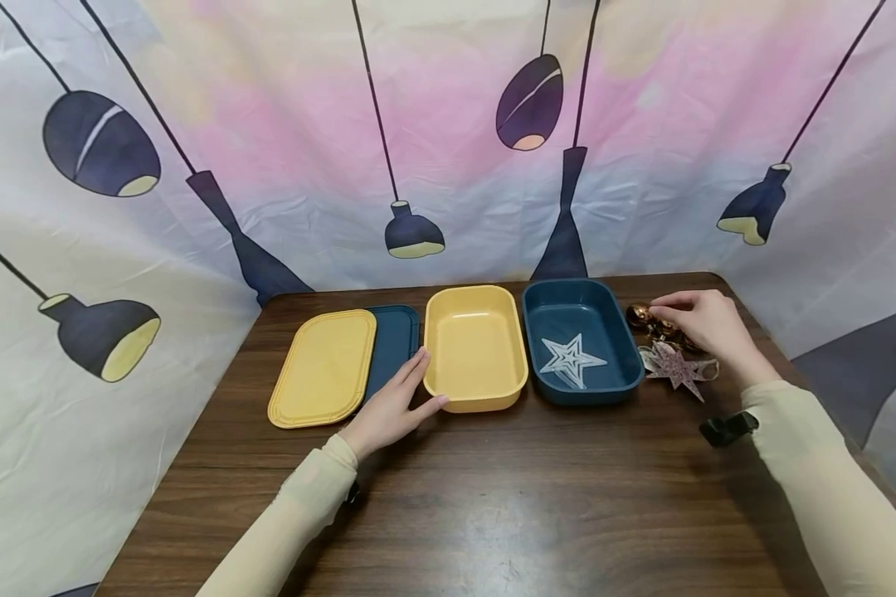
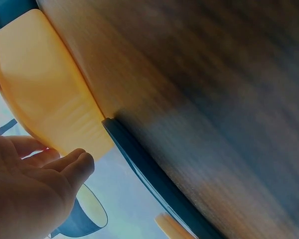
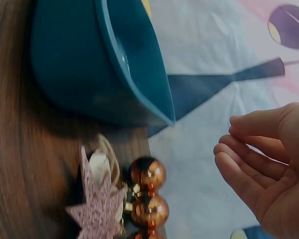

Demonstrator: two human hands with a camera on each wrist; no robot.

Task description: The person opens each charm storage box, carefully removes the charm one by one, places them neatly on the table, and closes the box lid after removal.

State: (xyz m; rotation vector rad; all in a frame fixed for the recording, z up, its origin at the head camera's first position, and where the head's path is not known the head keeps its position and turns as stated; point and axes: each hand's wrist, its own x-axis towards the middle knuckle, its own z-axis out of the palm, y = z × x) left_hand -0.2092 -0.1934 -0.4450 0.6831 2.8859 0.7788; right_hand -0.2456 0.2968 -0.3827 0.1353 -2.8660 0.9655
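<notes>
My left hand (image 1: pixel 390 410) rests against the near left corner of a yellow box (image 1: pixel 474 405), its fingers fairly straight along the side and its thumb by the front. In the left wrist view the fingertips meet the yellow wall (image 2: pixel 50 84). My right hand (image 1: pixel 705 323) hovers over copper-coloured ball ornaments (image 3: pixel 148 209), fingers loosely bent, with nothing between them in the right wrist view. Beside the balls lies a pink glitter star (image 1: pixel 674 367), partly over another pale ornament. A white outlined star (image 1: pixel 571 358) is inside the dark blue box (image 1: pixel 586 396).
Left of the yellow box lies a yellow lid (image 1: pixel 321 369), partly covering a dark blue lid (image 1: pixel 397 332). The brown wooden table (image 1: pixel 508 497) ends at the back against a printed cloth (image 1: pixel 306 149) with lamp drawings.
</notes>
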